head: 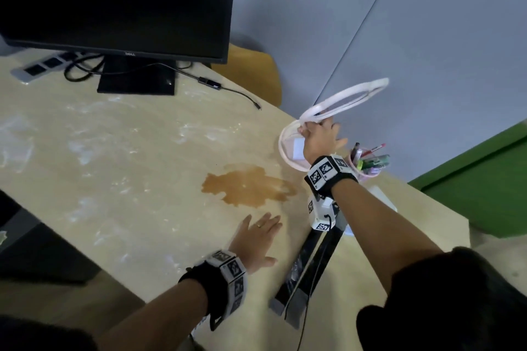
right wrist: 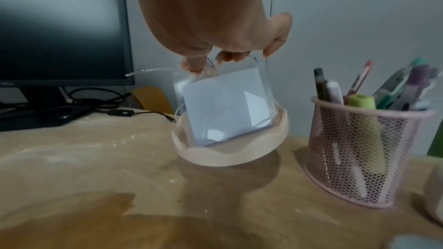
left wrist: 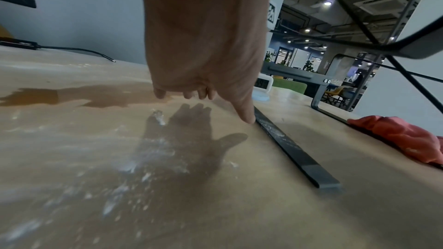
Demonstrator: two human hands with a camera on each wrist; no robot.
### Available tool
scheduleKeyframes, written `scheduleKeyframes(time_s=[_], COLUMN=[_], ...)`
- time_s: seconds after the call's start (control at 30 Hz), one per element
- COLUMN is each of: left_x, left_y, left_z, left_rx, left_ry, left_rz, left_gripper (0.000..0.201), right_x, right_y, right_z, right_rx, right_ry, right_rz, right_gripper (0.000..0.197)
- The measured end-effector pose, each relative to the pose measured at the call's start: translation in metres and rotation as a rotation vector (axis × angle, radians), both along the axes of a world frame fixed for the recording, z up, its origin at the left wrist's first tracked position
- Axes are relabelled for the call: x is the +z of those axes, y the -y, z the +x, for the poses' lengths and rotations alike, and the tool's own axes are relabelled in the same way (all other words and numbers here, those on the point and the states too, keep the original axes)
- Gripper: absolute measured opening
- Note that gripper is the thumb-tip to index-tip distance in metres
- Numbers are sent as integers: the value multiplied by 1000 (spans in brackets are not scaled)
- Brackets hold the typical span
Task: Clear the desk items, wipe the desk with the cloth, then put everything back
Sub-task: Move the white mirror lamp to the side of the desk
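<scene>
My right hand (head: 319,137) grips a white ring lamp (head: 345,97) where the ring meets its round pinkish base (right wrist: 230,156). In the right wrist view its fingertips (right wrist: 230,57) pinch the top of a clear box of white notes (right wrist: 225,105) that sits in that base. The base is tilted, with a shadow under it. My left hand (head: 256,236) is spread flat and holds nothing, just above the beige desk (head: 128,165) near a brown spill (head: 248,185). A red cloth (left wrist: 402,139) lies at the desk's right side.
A pink mesh pen holder (right wrist: 359,149) full of pens stands right of the lamp. A black monitor (head: 114,3) with cables and a power strip (head: 42,65) is at the back left. A black metal stand (head: 310,259) and a small white clock (left wrist: 263,84) are nearby. White powder streaks the desk.
</scene>
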State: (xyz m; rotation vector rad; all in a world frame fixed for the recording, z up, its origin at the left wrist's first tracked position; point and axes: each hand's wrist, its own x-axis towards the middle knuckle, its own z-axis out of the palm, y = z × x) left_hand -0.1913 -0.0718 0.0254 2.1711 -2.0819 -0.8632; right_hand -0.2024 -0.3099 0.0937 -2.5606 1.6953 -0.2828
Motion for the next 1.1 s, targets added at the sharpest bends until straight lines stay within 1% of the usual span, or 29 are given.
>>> scheduleKeyframes(time_s=[0.2, 0.33, 0.5, 0.57, 0.63, 0.73, 0.93, 1.1], left_x=[-9, -13, -15, -13, -12, -10, -8, -3], left_y=[19, 25, 28, 28, 27, 27, 20, 12], left_z=[-9, -12, -17, -17, -17, -15, -10, -5], left_rx=[-25, -38, -28, -34, -37, -44, -47, -35], left_ry=[2, 34, 41, 49, 49, 53, 24, 38], left_rz=[-44, -73, -60, -58, -61, -64, -88, -122], left_gripper=[84, 82, 79, 79, 78, 77, 73, 72], right_x=[-32, -37, -44, -46, -50, -53, -50, -43], right_y=[29, 43, 51, 52, 56, 59, 55, 47], right_z=[1, 0, -2, -2, -5, -9, -15, -23], right_rx=[-49, -93, -96, -105, -105, -91, -83, -53], right_ry=[-68, -32, -37, 8, 91, 190, 248, 308], right_rz=[59, 129, 117, 151, 184, 192, 193, 207], right_gripper=[30, 33, 37, 38, 40, 42, 42, 41])
